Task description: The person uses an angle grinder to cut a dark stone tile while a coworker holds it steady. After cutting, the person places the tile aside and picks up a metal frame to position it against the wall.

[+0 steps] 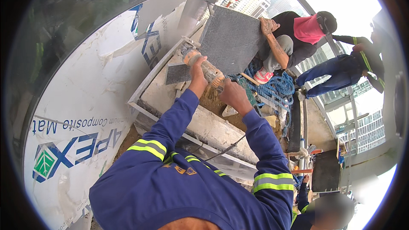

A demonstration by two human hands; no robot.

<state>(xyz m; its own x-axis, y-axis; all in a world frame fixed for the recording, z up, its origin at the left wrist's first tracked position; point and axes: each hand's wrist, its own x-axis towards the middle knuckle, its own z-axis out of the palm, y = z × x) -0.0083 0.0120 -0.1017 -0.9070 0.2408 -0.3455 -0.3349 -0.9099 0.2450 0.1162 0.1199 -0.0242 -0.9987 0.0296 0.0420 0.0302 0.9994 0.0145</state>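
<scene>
While both blue sleeves with reflective bands reach forward from the lower edge, the left hand (197,69) is clenched around the body of an angle grinder (203,65), and the right hand (232,96) grips its rear end just behind. The grinder lies tilted across the frame, its head toward a small dark stone piece (177,73) that rests on the sandy bed of a long metal-edged trough (150,86). Its disc is hidden behind the left hand and cannot be made out. A black cable (228,148) runs down from the right hand across the trough's pale wall.

Above, a large grey stone slab (230,38) stands tilted on edge, steadied by another person's hand (268,26) at its upper right edge. That person crouches behind it beside a heap of blue rope (277,87). A 2nd worker in dark blue stands at the right, partly cut off by the rim. To the left a white protective sheet (81,115) covers a panel.
</scene>
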